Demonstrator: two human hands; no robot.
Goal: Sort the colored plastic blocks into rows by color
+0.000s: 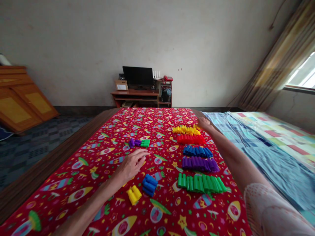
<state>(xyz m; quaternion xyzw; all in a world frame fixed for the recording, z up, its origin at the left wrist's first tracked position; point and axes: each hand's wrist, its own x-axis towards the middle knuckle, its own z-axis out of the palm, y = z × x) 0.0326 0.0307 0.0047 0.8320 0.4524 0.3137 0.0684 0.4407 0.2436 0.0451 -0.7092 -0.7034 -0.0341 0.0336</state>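
My right hand (pixel 203 123) is at the far right end of a row of yellow tube-shaped plastic pieces (pixel 185 130). Its fingers curl down around a yellow piece there, partly hidden. Nearer lie rows of red pieces (pixel 191 139), blue pieces (pixel 197 151), purple pieces (pixel 200 164) and green pieces (pixel 201 183). My left hand (pixel 134 164) hovers over or rests on the cloth, its fingers loosely stretched and nothing visible in them. Beyond it is a small purple group (pixel 134 143) beside a green group (pixel 145 143). Closer to me are a blue group (pixel 150 185) and a yellow group (pixel 134 195).
A red patterned cloth (pixel 169 209) covers the table. To the right is a bed (pixel 273 157) with blue and patchwork covers. Against the wall stands a desk (pixel 137 93) with a monitor (pixel 137 76), and a wooden cabinet (pixel 24 98) is at left.
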